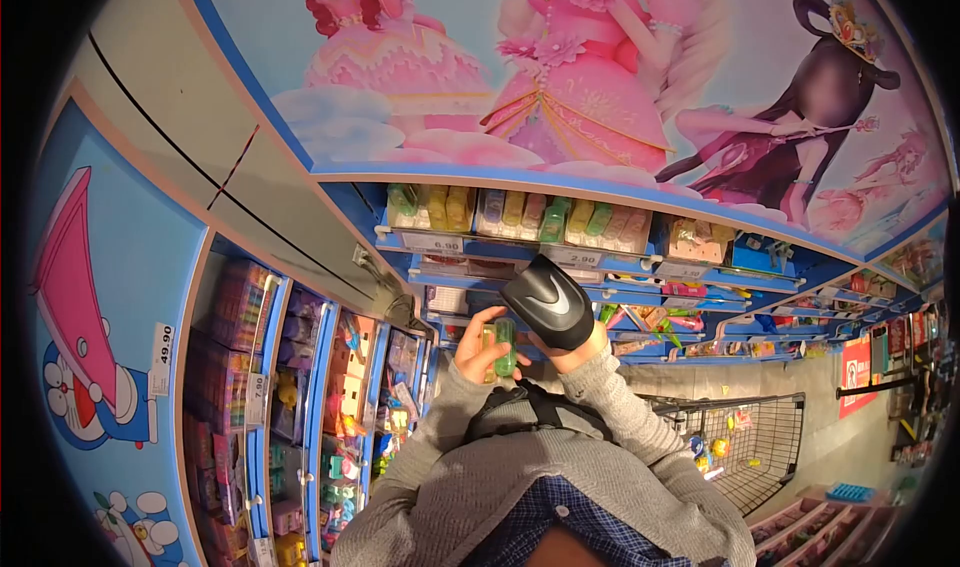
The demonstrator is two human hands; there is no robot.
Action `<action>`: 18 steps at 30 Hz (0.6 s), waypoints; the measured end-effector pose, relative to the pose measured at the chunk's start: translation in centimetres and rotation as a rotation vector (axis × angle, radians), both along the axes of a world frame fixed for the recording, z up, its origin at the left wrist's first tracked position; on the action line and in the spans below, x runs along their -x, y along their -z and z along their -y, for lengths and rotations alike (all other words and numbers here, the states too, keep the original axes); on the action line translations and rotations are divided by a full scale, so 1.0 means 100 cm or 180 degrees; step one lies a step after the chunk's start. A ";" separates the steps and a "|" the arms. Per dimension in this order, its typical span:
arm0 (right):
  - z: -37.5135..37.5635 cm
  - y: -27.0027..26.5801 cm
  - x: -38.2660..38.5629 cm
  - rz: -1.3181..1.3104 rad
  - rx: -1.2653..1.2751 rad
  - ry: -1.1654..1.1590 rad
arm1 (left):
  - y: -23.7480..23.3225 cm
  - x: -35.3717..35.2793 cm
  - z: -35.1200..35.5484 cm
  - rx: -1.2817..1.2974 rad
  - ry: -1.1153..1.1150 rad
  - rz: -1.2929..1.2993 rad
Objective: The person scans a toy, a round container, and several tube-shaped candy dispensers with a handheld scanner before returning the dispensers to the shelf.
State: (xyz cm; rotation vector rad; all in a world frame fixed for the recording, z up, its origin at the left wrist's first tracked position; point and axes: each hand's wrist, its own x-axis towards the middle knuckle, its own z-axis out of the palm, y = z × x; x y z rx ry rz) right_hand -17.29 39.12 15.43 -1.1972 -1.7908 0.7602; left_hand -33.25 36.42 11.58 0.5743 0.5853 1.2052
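Observation:
My left hand (477,348) is closed around a small green translucent container (505,345), with a yellowish piece showing beside it. In my right hand (582,351) I grip a black handheld barcode scanner (548,304), its wide head tilted up and to the left, close to the green container. Most of my right fingers are hidden behind the scanner. Just beyond both hands, a shelf row holds similar small green containers (553,221) among yellow and pink ones, above a price label (577,259) reading 2.90.
Blue shelving (620,292) with packed goods runs ahead and to the right. Left of me stand more racks (257,447) beside a cartoon panel (100,367). A wire shopping cart (775,447) with a few items stands at my right. Overhead hangs a large pink poster (570,77).

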 end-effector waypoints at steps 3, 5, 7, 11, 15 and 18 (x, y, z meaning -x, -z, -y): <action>0.008 0.000 0.002 -0.0560 0.0641 0.0105 | -0.001 -0.001 -0.001 -0.0148 0.0114 -0.0058; 0.011 0.002 0.003 -0.0731 0.0903 0.0166 | -0.002 -0.004 -0.001 -0.0143 0.0130 -0.0112; 0.013 0.001 0.003 -0.0686 0.0885 0.0167 | 0.001 -0.006 -0.001 -0.0272 0.0227 -0.0190; 0.014 0.002 0.003 -0.0678 0.1082 0.0258 | 0.005 -0.008 -0.002 -0.0388 0.0220 -0.0428; 0.013 0.009 0.003 -0.1733 0.1220 0.0233 | -0.002 -0.008 -0.003 -0.0282 0.0254 -0.0305; 0.011 0.012 -0.001 -0.1864 0.1501 0.0200 | -0.010 -0.008 -0.002 -0.0110 0.0277 -0.0043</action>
